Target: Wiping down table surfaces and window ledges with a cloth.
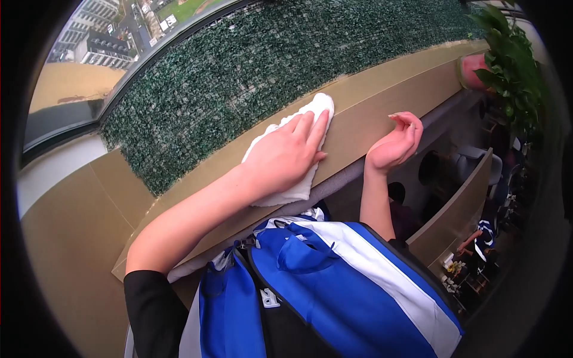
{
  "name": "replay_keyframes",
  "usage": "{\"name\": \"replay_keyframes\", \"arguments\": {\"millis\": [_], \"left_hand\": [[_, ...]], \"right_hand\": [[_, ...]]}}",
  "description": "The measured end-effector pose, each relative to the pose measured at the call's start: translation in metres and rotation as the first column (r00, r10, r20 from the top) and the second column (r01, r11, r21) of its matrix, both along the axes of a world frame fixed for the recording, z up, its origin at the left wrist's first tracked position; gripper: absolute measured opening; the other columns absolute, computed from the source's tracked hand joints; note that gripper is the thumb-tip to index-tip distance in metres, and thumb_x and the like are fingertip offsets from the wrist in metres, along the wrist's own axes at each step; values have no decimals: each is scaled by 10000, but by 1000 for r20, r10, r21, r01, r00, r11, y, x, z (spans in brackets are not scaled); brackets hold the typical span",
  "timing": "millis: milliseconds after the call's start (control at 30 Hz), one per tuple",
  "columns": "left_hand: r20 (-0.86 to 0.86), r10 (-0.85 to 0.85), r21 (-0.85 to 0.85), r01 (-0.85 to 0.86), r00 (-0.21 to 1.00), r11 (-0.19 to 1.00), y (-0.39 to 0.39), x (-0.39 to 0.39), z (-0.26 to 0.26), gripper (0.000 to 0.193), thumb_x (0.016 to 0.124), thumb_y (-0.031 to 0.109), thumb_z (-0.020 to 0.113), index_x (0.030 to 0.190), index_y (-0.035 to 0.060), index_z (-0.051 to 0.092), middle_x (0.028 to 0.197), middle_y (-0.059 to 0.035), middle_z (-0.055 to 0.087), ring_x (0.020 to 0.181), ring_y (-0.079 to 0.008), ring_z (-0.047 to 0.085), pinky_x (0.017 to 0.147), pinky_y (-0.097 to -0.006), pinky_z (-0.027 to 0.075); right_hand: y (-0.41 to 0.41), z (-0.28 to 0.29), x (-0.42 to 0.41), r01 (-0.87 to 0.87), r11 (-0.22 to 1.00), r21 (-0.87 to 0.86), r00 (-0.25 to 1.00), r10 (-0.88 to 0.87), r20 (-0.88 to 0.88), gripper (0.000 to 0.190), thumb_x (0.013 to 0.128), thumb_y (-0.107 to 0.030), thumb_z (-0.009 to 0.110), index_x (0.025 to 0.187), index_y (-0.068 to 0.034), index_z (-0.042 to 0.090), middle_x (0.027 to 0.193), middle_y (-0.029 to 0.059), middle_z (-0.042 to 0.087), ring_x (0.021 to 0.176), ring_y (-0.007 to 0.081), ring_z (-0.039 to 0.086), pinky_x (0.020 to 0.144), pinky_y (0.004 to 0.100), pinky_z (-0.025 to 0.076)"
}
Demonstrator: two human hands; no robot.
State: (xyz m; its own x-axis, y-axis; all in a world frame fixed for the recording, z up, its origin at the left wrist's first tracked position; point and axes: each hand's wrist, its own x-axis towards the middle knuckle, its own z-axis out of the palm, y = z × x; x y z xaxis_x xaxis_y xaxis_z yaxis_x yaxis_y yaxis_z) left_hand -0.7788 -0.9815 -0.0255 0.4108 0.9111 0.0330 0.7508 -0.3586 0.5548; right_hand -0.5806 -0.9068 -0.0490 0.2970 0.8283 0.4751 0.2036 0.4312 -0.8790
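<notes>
My left hand lies palm down on a white cloth, pressing it against a tan ledge. Its fingers are spread and point up towards the cloth's far end. One edge of the cloth hangs at the ledge's near side, and the part beneath my palm is hidden. To the right, my right hand is raised at the near edge of the ledge with its fingers loosely curled. I see nothing in it, and it appears apart from the cloth.
A panel of artificial green foliage runs along the ledge's far side. A leafy plant in a red pot stands at the right end. Beyond a tan partition are a grey chair and another person's arm.
</notes>
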Motion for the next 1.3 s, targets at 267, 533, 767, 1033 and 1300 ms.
{"name": "replay_keyframes", "arguments": {"millis": [267, 533, 767, 1033, 1300], "left_hand": [[36, 62, -25, -61, 997, 998, 73, 76, 1, 517, 917, 336, 484, 1247, -49, 382, 935, -208, 581, 774, -363, 627, 663, -444, 517], [-102, 488, 29, -488, 867, 872, -140, -67, 14, 344, 851, 288, 594, 1077, 28, 580, 866, -134, 606, 746, -315, 614, 635, -398, 486], [-193, 752, -37, -771, 630, 636, -268, -151, 34, 226, 888, 185, 499, 1004, 19, 600, 905, -143, 625, 842, -345, 585, 760, -411, 440], [-144, 506, 74, -501, 850, 863, -109, -16, 12, 458, 898, 270, 493, 1257, -11, 448, 1138, -194, 544, 1016, -337, 549, 844, -403, 444], [623, 305, -368, -74, 720, 927, 56, 73, 10, 577, 856, 204, 550, 1374, 41, 354, 1272, -244, 482, 1215, -346, 456, 978, -387, 387]], "right_hand": [[-28, 32, 15, -6, 993, -117, 898, -46, -437, 215, 919, -179, 349, 827, -43, 488, 807, 52, 488, 722, 135, 442, 699, 279, 384], [-40, 30, -12, -260, 931, -257, 948, 196, -249, 252, 921, -140, 401, 778, -6, 559, 706, 29, 528, 661, 112, 484, 628, 238, 396], [-66, 41, -72, -577, 780, -243, 782, 613, 112, 153, 864, -49, 502, 835, 14, 638, 759, 108, 612, 704, 187, 594, 638, 292, 473], [-102, 50, -54, -484, 866, -123, 691, 464, 554, 239, 751, -71, 601, 981, -14, 632, 1169, 171, 496, 1116, 337, 443, 960, 424, 385], [-72, 55, -3, -208, 973, -101, 726, 223, 650, 576, 911, -232, 462, 1382, 49, 288, 1380, 284, 282, 1298, 460, 261, 1079, 500, 230]]}}
